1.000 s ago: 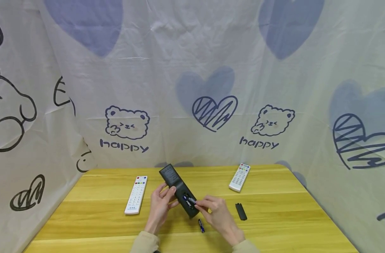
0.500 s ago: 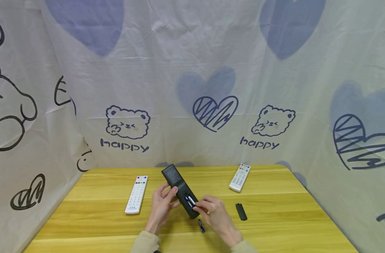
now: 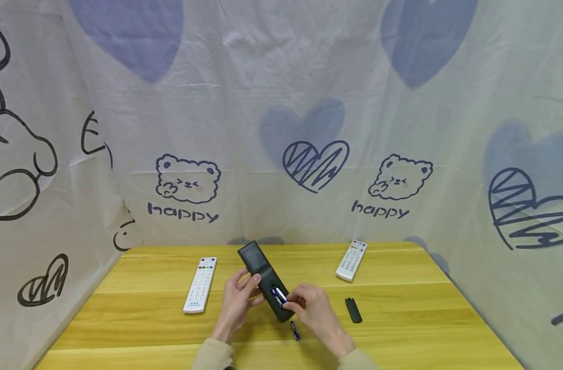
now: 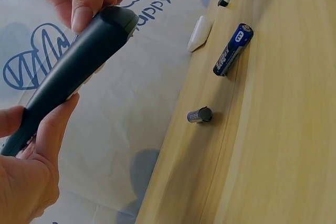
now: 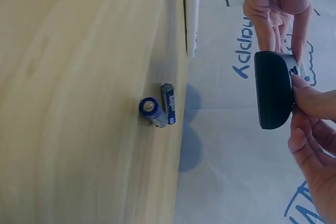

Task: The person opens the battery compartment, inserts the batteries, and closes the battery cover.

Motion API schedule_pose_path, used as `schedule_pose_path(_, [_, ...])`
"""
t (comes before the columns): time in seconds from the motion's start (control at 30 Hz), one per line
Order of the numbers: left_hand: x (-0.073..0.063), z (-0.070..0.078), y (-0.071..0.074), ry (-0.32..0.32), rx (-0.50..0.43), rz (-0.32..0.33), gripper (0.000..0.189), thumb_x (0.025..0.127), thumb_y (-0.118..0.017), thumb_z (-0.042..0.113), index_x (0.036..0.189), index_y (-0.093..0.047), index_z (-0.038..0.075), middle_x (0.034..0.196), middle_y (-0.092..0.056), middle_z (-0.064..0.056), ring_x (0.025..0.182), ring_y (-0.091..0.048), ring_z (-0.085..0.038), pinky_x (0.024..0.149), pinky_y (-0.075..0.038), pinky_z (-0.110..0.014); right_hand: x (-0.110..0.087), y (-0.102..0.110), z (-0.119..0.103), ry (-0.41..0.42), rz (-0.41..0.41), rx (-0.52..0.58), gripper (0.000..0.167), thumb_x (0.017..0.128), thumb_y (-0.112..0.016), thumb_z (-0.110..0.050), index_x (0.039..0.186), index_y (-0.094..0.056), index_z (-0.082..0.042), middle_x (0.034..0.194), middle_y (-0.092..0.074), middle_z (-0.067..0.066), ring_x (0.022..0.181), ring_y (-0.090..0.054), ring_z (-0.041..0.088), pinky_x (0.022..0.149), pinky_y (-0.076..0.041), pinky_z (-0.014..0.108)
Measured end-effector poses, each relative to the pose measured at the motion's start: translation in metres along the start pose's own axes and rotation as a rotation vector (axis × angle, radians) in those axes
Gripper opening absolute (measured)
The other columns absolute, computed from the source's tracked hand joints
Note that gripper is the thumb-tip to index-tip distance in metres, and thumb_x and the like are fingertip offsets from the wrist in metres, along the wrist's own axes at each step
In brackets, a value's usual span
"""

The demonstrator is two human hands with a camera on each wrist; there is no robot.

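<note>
My left hand [image 3: 237, 300] grips a black remote control [image 3: 262, 268] by its side, tilted above the table with its back facing up. In its uncovered battery compartment, at the lower end, blue-and-silver batteries [image 3: 279, 295] show. My right hand [image 3: 315, 314] pinches at the lower end of one battery there, its fingertips partly hiding it. On the table below the remote lies a blue AAA battery [image 4: 233, 50], with a second battery [image 4: 200, 115] near it in the left wrist view. The black battery cover [image 3: 353, 310] lies right of my right hand.
A white remote control [image 3: 200, 285] lies on the wooden table [image 3: 138, 313] to the left. Another white remote [image 3: 351, 260] rests at the back right. Behind the table hangs a pale printed curtain [image 3: 244, 205].
The battery at my right fingertips has gone from sticking out at an angle to lying in the compartment. The black remote has shifted slightly right.
</note>
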State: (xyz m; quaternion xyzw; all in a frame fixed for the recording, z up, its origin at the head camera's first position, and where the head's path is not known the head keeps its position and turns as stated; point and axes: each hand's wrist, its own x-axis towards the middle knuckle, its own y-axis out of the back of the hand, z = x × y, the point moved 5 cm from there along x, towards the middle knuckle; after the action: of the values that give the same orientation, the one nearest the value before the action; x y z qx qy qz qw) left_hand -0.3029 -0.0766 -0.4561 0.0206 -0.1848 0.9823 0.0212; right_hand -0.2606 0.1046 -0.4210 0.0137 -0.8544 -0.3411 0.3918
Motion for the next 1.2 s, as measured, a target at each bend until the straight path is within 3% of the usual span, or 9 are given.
schedule_pose_path(0.37, [-0.001, 0.0, 0.0, 0.004, -0.004, -0.011, 0.046, 0.1, -0.058, 0.005, 0.14, -0.042, -0.008, 0.107, -0.076, -0.011, 0.079, -0.074, -0.012, 0.067, -0.064, -0.026, 0.004, 0.0, 0.01, -0.186, -0.11, 0.082, 0.015, 0.076, -0.086, -0.007, 0.078, -0.071, -0.01, 0.071, -0.069, 0.0, 0.059, -0.047, -0.006, 0.051, -0.044, 0.014])
schedule_pose_path(0.97, [-0.001, 0.003, -0.002, 0.0, -0.006, -0.033, 0.047, 0.1, -0.058, 0.005, 0.141, -0.04, -0.009, 0.106, -0.076, -0.009, 0.079, -0.074, -0.012, 0.069, -0.064, -0.026, 0.006, 0.0, 0.017, -0.335, -0.157, 0.161, 0.014, 0.077, -0.086, -0.01, 0.079, -0.072, -0.009, 0.069, -0.067, -0.001, 0.058, -0.051, -0.001, 0.051, -0.046, 0.015])
schedule_pose_path(1.2, [0.0, 0.003, -0.003, 0.001, -0.026, -0.043, 0.047, 0.1, -0.057, 0.004, 0.142, -0.039, -0.009, 0.1, -0.077, -0.003, 0.078, -0.075, -0.012, 0.069, -0.064, -0.026, 0.006, -0.001, 0.024, -0.409, -0.19, 0.258, 0.016, 0.077, -0.086, -0.009, 0.081, -0.071, -0.005, 0.07, -0.066, 0.004, 0.06, -0.053, 0.004, 0.053, -0.046, 0.016])
